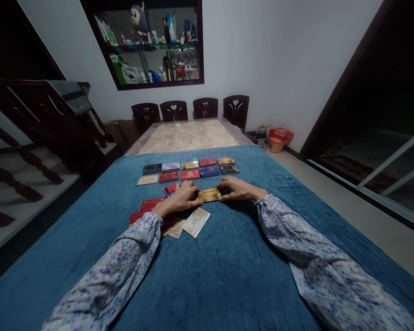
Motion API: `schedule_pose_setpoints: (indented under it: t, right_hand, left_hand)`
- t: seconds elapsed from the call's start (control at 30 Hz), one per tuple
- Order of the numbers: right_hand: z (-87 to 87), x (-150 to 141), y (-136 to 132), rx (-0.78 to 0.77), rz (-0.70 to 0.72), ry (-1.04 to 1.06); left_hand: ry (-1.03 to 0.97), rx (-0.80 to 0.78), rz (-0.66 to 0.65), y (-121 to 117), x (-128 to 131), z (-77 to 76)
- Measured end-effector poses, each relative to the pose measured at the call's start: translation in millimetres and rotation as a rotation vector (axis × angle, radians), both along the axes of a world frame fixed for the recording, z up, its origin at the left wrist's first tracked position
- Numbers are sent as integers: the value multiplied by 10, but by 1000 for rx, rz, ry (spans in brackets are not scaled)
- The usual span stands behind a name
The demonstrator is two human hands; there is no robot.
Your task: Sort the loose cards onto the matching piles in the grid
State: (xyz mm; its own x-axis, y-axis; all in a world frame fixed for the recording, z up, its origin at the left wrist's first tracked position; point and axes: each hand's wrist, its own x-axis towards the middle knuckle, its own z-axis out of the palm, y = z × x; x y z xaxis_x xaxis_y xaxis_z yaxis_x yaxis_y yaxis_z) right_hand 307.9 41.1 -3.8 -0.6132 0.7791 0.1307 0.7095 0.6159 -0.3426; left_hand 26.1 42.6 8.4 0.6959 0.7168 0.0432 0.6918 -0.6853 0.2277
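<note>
A gold card (209,195) lies near the middle of the blue cloth, gripped at its two ends. At its left end are the fingers of my left hand (181,198). My right hand (240,188) pinches the right end, and a small dark patch by its fingers cannot be made out. Beyond my hands sit two rows of card stacks, among them a blue stack (209,170), a red stack (190,174) and a cream card (147,179). Under and beside my left forearm are loose red cards (152,203), partly hidden. A white card (196,222) lies tilted nearer to me, overlapping beige cards (175,227).
The blue cloth (207,285) covers the near part of a long table, whose marble top (193,135) shows beyond. Several dark chairs (205,108) stand at the far end. A glass-shelved cabinet (155,46) is set in the wall; a wooden railing (24,165) runs at left.
</note>
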Motion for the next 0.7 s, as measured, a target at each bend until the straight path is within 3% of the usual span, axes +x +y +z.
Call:
schedule_pose_setpoints:
  t: [0.27,0.7]
  right_hand:
    - [54,70,39,17,-20,-22]
    - [223,266,165,37,-43,-28]
  left_hand:
    - [26,40,-11,81,62,47]
    - [-136,36,-78,346,274,48]
